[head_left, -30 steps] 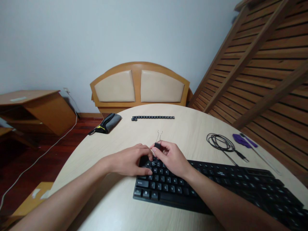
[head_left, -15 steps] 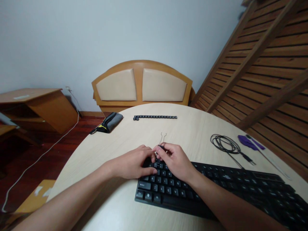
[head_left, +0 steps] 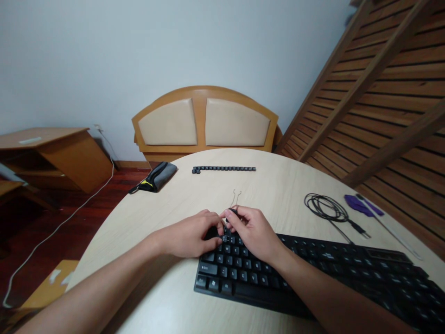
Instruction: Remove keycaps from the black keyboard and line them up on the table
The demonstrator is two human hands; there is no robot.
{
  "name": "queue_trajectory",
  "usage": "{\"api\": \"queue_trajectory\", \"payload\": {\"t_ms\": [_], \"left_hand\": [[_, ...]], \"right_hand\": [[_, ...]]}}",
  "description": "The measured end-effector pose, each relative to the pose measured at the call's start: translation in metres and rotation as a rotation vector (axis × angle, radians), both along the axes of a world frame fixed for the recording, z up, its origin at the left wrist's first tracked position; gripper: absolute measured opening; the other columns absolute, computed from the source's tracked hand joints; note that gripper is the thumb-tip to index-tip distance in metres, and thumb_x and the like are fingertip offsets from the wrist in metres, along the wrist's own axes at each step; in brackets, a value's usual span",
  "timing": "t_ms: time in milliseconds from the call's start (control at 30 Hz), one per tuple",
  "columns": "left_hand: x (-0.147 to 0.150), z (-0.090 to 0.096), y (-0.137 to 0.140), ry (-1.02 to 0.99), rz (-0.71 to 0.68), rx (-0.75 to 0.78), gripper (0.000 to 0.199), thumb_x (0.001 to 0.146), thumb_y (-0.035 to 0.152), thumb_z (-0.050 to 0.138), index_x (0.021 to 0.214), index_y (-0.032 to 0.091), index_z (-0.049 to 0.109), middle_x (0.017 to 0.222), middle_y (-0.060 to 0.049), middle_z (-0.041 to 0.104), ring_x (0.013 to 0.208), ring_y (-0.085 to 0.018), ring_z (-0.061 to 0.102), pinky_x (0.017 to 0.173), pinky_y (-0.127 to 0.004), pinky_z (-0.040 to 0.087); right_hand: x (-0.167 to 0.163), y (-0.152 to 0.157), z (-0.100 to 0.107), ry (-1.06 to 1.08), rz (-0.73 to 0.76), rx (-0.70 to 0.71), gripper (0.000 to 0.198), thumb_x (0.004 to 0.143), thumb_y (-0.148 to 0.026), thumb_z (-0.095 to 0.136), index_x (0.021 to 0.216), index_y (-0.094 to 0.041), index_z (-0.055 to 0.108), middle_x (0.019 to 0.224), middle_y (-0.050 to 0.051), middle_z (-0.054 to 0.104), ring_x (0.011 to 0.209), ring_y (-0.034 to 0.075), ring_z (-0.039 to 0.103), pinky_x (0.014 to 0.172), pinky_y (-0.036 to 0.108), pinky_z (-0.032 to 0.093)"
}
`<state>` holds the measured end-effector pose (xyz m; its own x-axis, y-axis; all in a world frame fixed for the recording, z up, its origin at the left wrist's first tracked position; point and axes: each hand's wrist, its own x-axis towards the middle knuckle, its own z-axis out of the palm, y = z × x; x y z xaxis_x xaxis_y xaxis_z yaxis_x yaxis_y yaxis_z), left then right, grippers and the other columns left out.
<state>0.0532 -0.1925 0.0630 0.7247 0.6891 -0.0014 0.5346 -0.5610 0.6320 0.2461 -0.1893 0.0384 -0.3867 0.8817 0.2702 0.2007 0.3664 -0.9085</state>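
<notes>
Bare table beyond keyboard; both hands crowd its left end.

Matt black plastic keyboard, wire puller

Both forearms bare, reaching fwd & converging at centre. L hand palm down, fingers curled, index and thumb tips meeting those of R hand. R hand knuckles up, wrist bent slightly, fingers bunched in a pinch grip. Fingertips of both hands touching.
</notes>
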Motion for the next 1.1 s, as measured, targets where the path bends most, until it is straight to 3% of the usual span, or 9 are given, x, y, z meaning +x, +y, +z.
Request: {"api": "queue_trajectory", "payload": {"t_ms": [533,867,1100], "left_hand": [[-0.0019,0.0003,0.0001,0.010,0.003,-0.013,0.016,0.083,0.019,0.056,0.098,0.016,0.057,0.097,-0.008,0.060,0.095,-0.024,0.055,0.088,-0.040,0.043],[-0.0027,-0.0021,0.0009,0.004,-0.004,-0.024,0.026,0.085,0.020,0.055,0.110,0.015,0.058,0.105,-0.010,0.061,0.099,-0.025,0.055,0.092,-0.042,0.042],[-0.0035,-0.0030,0.0001,0.007,0.017,-0.021,0.028,0.085,0.022,0.056,0.112,0.015,0.055,0.107,-0.010,0.061,0.100,-0.026,0.055,0.089,-0.042,0.043]], "right_hand": [[0.0000,-0.0021,0.0044,-0.013,0.032,0.052,0.031,0.096,-0.033,0.052,0.075,-0.019,0.069,0.073,0.000,0.069,0.068,0.012,0.064,0.066,0.023,0.048],[0.0023,-0.0066,0.0085,-0.235,0.009,0.257,0.032,0.096,-0.032,0.051,0.073,-0.018,0.069,0.072,0.002,0.067,0.067,0.014,0.060,0.067,0.027,0.045],[0.0026,-0.0091,0.0091,-0.272,0.017,0.302,0.034,0.096,-0.033,0.050,0.075,-0.018,0.071,0.073,0.004,0.066,0.067,0.015,0.059,0.066,0.028,0.045]]}}
